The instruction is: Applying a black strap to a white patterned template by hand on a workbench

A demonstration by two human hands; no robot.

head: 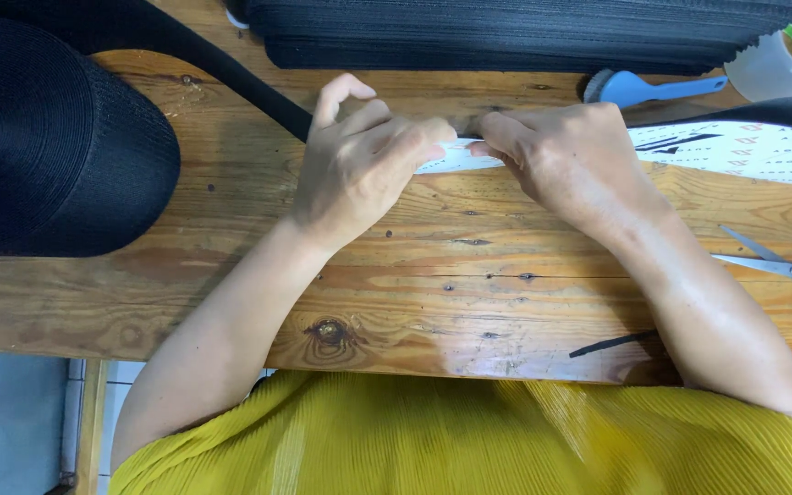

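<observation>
Both hands meet at mid-counter (469, 302): the left hand (359, 165) pinches the black webbing strap (258, 92) end while the right hand (570, 160) pinches the white printed strip (744, 151), apparently aligning their ends flat against the wood.

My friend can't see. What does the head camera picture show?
Two hands, the left hand and right hand, pinch a white printed strip where it meets a black strap on a wooden table. A big black roll sits at left; scissors and a blue brush at right.
</observation>
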